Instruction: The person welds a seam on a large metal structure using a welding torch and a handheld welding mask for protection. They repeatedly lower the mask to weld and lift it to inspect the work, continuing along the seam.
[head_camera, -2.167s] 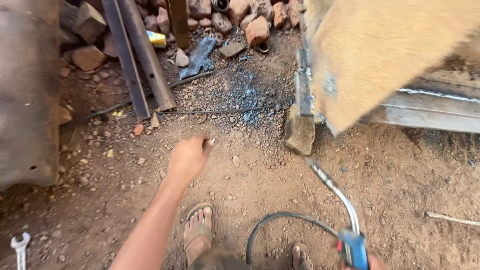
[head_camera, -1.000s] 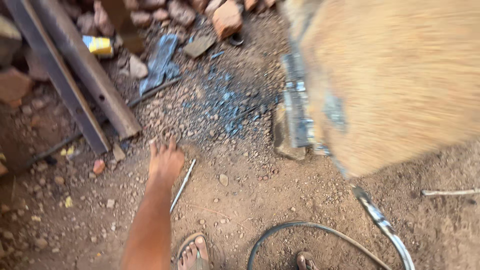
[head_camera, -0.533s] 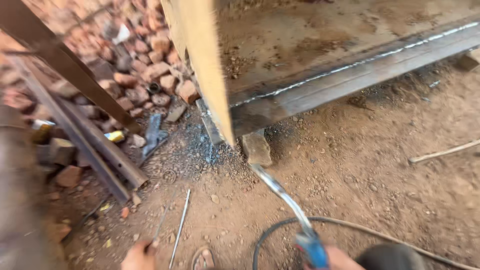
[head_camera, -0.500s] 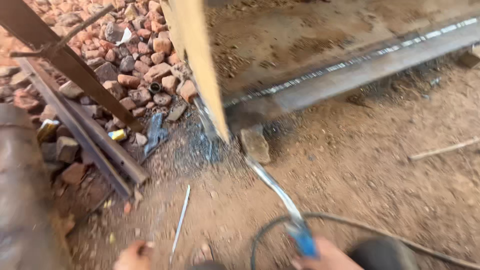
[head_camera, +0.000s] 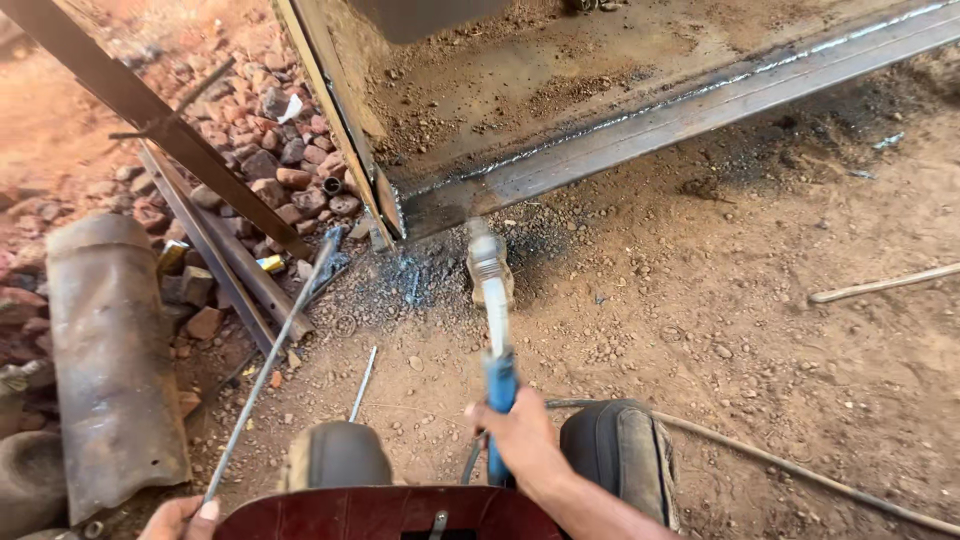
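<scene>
Red dirt yard, rusty steel frame on the ground ahead of us.
Our right hand is closed around the blue-handled electrode holder, long axis pointing away toward the frame corner, tip blurred. Left hand grips a thin grey metal rod, angled up-right.

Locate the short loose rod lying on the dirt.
In the head view the short rod lies left of centre on the dirt, between the long rod in the left hand and the blue-handled tool.
</scene>
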